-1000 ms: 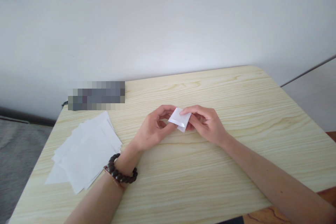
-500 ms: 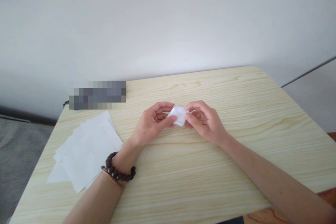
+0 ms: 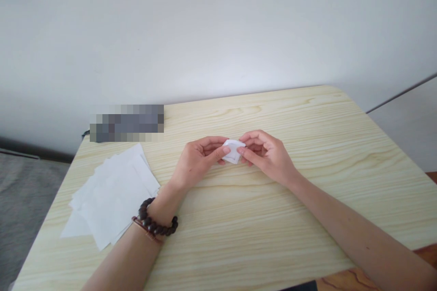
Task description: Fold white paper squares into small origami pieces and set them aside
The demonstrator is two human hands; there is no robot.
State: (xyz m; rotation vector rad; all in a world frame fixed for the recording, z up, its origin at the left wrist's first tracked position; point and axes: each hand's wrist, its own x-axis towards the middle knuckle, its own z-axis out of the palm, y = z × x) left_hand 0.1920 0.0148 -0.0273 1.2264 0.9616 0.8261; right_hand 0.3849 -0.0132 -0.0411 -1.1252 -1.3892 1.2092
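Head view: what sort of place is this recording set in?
Probably a plain indoor room, home or office: a light wood-grain table against a bare white wall, loose white paper sheets on it, left hand and right hand pinching a small folded paper.

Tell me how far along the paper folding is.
Done: one white sheet is already creased into a small folded paper. In hand: left hand and right hand pinch it over the table. Remaining: a fanned pile of flat sheets lies unfolded beside the left forearm.

Sheets left on table, scrap centre — perhaps above
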